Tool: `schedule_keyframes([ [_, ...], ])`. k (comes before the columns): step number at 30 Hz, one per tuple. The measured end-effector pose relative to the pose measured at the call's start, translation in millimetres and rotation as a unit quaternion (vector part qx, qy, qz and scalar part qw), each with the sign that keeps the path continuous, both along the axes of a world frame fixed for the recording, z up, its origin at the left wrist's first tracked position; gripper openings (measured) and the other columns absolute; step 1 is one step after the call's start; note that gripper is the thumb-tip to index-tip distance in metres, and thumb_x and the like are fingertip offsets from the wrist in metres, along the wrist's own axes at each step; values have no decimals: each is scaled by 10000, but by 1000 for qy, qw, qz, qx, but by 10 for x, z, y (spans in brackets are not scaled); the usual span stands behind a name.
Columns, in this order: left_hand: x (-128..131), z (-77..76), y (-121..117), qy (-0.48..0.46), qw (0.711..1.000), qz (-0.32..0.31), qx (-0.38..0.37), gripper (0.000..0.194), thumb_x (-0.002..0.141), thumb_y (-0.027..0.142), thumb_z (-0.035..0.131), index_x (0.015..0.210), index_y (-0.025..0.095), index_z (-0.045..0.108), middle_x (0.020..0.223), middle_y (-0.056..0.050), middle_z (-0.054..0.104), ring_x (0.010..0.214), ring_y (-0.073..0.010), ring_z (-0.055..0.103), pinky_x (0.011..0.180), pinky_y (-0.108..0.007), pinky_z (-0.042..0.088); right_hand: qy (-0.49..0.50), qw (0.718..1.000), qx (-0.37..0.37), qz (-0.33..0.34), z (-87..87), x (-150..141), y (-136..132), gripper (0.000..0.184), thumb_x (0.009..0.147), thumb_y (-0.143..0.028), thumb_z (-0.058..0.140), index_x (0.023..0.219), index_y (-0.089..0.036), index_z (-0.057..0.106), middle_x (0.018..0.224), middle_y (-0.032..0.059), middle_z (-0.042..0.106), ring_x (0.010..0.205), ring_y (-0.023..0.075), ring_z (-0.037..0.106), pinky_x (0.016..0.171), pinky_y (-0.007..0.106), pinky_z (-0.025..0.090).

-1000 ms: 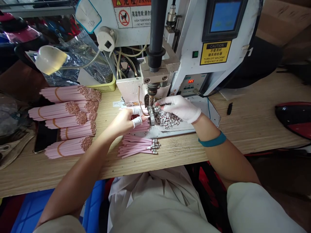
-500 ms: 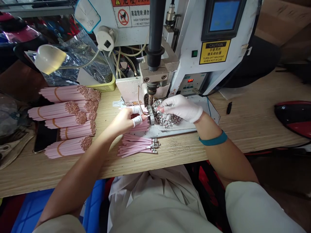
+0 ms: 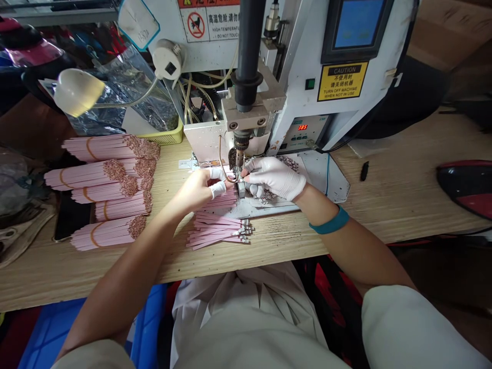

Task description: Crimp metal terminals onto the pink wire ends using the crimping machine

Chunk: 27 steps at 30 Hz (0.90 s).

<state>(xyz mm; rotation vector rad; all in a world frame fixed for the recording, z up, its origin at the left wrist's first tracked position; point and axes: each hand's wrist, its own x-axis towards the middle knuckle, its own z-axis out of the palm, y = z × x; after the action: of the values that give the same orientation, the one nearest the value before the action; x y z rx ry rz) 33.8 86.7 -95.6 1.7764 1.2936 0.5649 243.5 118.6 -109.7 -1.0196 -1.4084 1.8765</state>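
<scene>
My left hand (image 3: 198, 189), with white covers on thumb and forefinger, is closed in a pinch left of a small metal fixture (image 3: 241, 189). It seems to grip a pink wire there, mostly hidden by the fingers. From the right, my gloved right hand (image 3: 274, 178) pinches what looks like a small metal connector against the fixture; the fingers largely cover it. A soldering tip (image 3: 240, 154) stands just above both sets of fingertips. Loose small connectors (image 3: 288, 163) lie partly under my right hand. Pink wires with connectors on their ends (image 3: 219, 230) lie in front of the machine base.
Bundles of pink wires (image 3: 102, 233) with rubber bands are stacked at the left. Beside them lies a dark phone-like object (image 3: 67, 223). A lamp (image 3: 79, 93) and yellow basket (image 3: 165, 137) stand behind. The machine body (image 3: 300, 102) rises in front, bearing hot-surface warnings.
My right hand has moved left and slightly down from the connector pile to the fixture, its fingertips now close to my left hand's. My left hand stays nearly still.
</scene>
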Motion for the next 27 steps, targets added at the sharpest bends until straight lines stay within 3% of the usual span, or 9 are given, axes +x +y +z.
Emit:
schedule_keyframes([
  [12,-45,-93,80,-54,998,-6,-44,182,723,303,654,747,123,654,726,-17,624,642,-126,506,618,-241,381,10,1000,-16,-15,-48,-42,-13,116,715,-93,626,781,-154,552,517,-19,562,380,83,511,292,140,374],
  [27,-24,-58,60,-35,999,6,-39,120,690,222,570,721,119,622,657,11,550,588,-99,440,560,-222,326,21,1000,-6,-14,-55,-49,-5,112,728,-71,619,763,-148,545,549,-22,557,374,80,516,280,145,371],
])
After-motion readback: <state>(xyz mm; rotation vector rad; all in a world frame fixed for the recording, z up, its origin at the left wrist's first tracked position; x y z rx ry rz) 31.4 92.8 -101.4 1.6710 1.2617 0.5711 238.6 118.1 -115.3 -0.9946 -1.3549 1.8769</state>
